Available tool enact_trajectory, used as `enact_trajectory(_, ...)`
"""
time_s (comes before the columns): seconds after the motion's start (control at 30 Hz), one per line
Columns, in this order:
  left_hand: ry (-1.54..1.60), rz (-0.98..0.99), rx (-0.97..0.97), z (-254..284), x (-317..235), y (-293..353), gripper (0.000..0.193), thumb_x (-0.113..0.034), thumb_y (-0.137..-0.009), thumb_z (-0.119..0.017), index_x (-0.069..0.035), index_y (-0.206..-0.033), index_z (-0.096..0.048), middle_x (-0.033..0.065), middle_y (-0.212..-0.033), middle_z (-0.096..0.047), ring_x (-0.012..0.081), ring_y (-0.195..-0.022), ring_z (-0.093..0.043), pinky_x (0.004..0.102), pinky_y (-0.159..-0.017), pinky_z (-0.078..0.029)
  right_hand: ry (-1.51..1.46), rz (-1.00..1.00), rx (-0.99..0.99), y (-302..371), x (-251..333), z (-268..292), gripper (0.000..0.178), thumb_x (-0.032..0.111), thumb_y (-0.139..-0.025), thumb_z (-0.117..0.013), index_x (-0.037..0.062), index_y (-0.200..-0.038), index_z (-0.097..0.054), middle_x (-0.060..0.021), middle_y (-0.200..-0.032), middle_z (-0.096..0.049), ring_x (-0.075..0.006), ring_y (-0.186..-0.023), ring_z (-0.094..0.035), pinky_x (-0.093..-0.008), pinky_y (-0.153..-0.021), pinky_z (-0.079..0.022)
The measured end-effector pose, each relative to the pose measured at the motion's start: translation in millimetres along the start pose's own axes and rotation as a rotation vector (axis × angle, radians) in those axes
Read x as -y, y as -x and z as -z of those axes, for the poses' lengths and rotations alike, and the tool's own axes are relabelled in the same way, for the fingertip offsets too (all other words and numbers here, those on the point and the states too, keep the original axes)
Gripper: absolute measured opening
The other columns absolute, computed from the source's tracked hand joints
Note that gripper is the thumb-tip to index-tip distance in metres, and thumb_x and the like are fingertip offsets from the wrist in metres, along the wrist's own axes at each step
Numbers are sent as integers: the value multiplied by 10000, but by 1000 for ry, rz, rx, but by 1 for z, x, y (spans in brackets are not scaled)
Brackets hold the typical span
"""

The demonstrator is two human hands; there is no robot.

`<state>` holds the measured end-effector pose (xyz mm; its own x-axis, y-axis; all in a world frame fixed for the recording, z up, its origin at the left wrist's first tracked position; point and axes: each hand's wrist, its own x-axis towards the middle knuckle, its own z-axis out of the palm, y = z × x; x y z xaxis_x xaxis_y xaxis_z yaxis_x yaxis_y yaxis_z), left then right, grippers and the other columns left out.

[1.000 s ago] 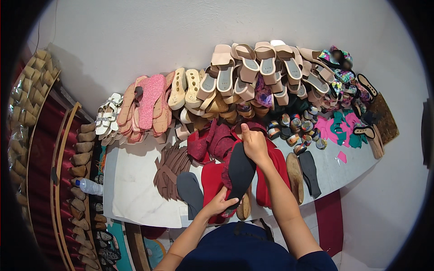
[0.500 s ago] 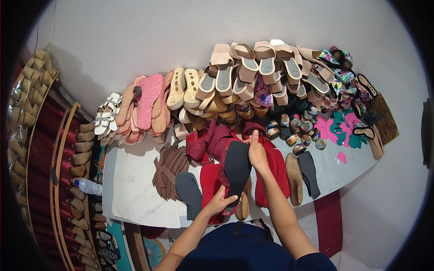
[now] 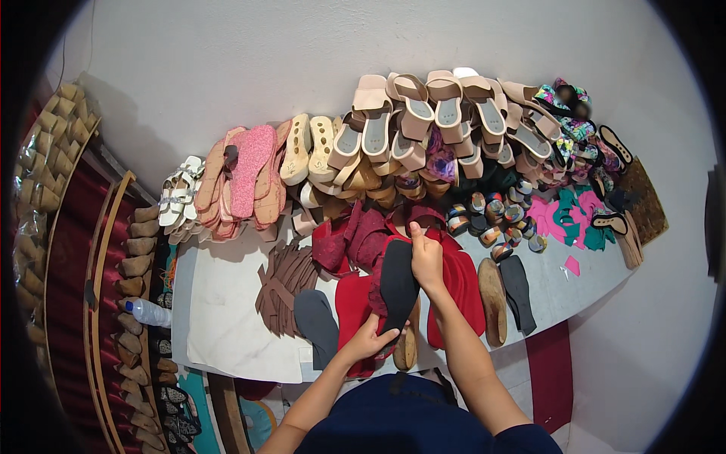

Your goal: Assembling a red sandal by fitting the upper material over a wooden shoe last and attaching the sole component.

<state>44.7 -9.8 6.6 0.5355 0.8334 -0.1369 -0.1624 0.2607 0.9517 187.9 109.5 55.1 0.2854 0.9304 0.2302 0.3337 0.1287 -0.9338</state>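
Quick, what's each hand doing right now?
Left hand: closed, holding the flat black shoe-sole piece by its lower end.
Right hand: closed, holding its right edge.

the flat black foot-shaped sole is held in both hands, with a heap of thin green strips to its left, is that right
The colour is wrong: in the head view, the heap of thin strips is brown, not green. It does lie left of the flat black foot-shaped sole, which the left hand and right hand both hold.
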Motion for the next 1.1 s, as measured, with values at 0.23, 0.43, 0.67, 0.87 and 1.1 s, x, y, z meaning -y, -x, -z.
enact_trajectory(0.23,-15,-98,-140,19,-31,14,621,-171,-804,-544,-22,-1295,-195,113,-1248,-360,195,-1184,-328,320,-976,-249,20,-13,63,-3,4,1,585,405,-879,-408,-51,-513,-397,-76,-427,-305,-120,-420,-298,-343,-405,-244)
enact_trajectory(0.43,-287,-338,-570,16,-57,-15,338,-208,-841,-535,24,-1082,-493,70,-949,-564,103,-854,-521,226,-769,-404,166,-15,177,5,14,-10,592,423,-872,-366,-42,-536,-511,-226,-493,-453,-367,-477,-485,-447,-492,-338)
enact_trajectory(0.67,65,-268,-538,11,-56,-26,198,-109,-824,-557,36,-958,-539,53,-828,-588,71,-716,-532,200,-660,-435,223,47,132,13,12,-18,603,434,-872,-360,-47,-537,-503,-212,-468,-447,-347,-451,-491,-423,-468,-349)
enact_trajectory(0.87,81,-269,-531,12,-53,-22,186,-104,-822,-558,30,-951,-540,48,-826,-587,71,-717,-532,198,-661,-433,241,48,131,17,10,-19,601,440,-871,-360,-32,-539,-530,-214,-480,-466,-352,-460,-500,-428,-470,-356)
enact_trajectory(1.1,15,-270,-459,16,-72,-23,201,-163,-841,-541,24,-915,-553,25,-810,-579,57,-706,-524,180,-644,-420,284,116,145,23,25,-15,571,427,-867,-380,-16,-545,-541,-205,-476,-467,-351,-457,-501,-417,-458,-359)
